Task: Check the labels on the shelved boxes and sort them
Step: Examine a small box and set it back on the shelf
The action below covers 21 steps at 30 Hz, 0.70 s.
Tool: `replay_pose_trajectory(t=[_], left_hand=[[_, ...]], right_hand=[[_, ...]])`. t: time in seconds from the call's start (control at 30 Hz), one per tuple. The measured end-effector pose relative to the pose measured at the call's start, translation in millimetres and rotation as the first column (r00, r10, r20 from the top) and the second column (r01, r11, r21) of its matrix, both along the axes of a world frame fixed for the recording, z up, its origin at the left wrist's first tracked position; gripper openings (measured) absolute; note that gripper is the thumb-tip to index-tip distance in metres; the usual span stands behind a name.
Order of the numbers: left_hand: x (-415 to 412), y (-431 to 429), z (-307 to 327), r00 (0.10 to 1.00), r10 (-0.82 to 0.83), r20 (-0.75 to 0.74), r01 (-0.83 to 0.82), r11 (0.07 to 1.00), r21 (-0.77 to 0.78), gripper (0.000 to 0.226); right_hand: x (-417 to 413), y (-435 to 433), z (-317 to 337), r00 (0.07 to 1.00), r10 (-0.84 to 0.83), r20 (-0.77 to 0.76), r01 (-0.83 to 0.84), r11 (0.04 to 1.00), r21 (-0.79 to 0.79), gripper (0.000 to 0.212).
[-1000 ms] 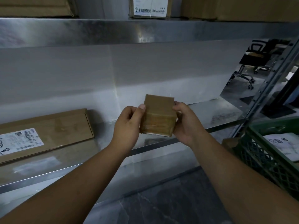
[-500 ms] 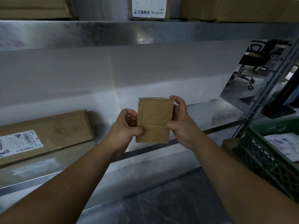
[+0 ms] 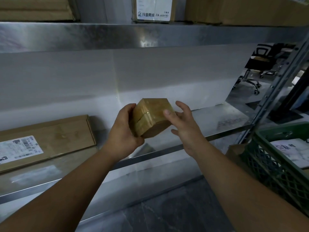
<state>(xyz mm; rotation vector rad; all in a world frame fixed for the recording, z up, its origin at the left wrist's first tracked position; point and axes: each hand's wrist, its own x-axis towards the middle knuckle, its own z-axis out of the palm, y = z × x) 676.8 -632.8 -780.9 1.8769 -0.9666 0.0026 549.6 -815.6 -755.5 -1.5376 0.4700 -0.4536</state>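
A small brown cardboard box (image 3: 151, 117), wrapped in clear tape, is held tilted in front of the middle metal shelf (image 3: 217, 121). My left hand (image 3: 123, 131) grips its left side and bottom corner. My right hand (image 3: 182, 121) touches its right side, thumb on the front face and fingers spread and fairly straight behind it. No label shows on the faces turned to me. A long flat cardboard box (image 3: 50, 138) with a white barcode label lies on the shelf to the left.
The upper shelf carries a box with a white printed label (image 3: 153, 9) and larger cartons (image 3: 242, 10) beside it. A green plastic crate (image 3: 275, 161) holding white parcels stands at the right. Office chairs (image 3: 260, 64) show beyond the shelf's upright. Dark floor lies below.
The small box has been turned from an upright flat face to a tilted corner view. My right hand has loosened from a curled grip to spread fingers; my left hand now carries the box.
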Motion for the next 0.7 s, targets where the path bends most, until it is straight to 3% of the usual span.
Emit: replay_pose_trajectory(t=[0.2, 0.5, 0.57, 0.7], left_hand=[[-1, -3, -3, 0.99, 0.027, 0.14, -0.037, 0.997, 0.07, 0.106], [1, -2, -8, 0.976, 0.011, 0.218, -0.028, 0.997, 0.074, 0.109], [0, -1, -5, 0.986, 0.019, 0.165, -0.033, 0.996, 0.079, 0.118], [-2, 2, 4, 0.981, 0.062, -0.181, -0.066, 0.998, -0.019, 0.11]], right_hand=[[9, 4, 6, 0.999, 0.044, 0.002, -0.043, 0.99, -0.136, 0.109], [15, 2, -3, 0.999, 0.009, 0.043, -0.005, 0.996, -0.088, 0.085], [15, 1, -4, 0.998, -0.014, 0.065, 0.019, 0.997, -0.07, 0.084], [12, -5, -8, 0.991, -0.046, 0.129, 0.053, 0.998, -0.046, 0.085]])
